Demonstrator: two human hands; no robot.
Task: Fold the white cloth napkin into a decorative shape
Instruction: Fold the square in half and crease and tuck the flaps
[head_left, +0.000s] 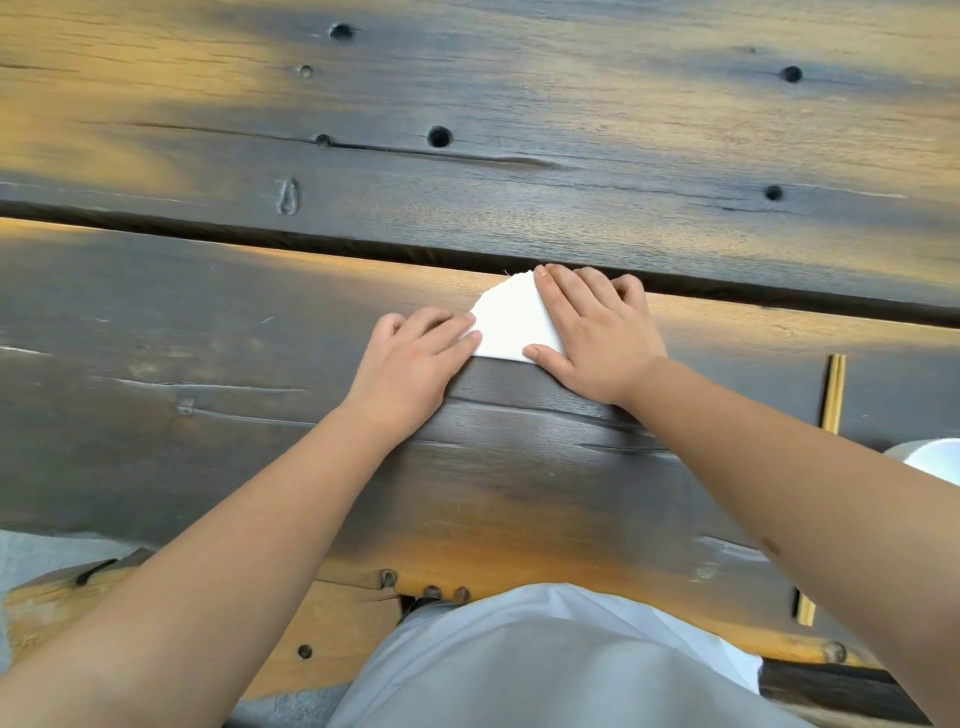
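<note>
One napkin (511, 322), white and folded small into a pointed shape, lies flat on the dark wooden worktop (208, 338), its far tip just short of the gap (311, 239) between two planks. Both hands press on it. The right hand (597, 338) lies palm down over the napkin's right part, fingers (558, 291) stretched out flat toward the tip and the thumb at the near edge; they grasp nothing. The left hand (410, 358) rests beside the napkin's left corner, its fingertips (467, 332) touching the cloth's edge, likewise flat and unclenched. Bare forearms reach in from the near side. At the right edge of the worktop stands a thin wooden strip (834, 392), and near it a white rounded thing (930, 457), only partly in view. A pale garment (545, 665) shows at the bottom.
</note>
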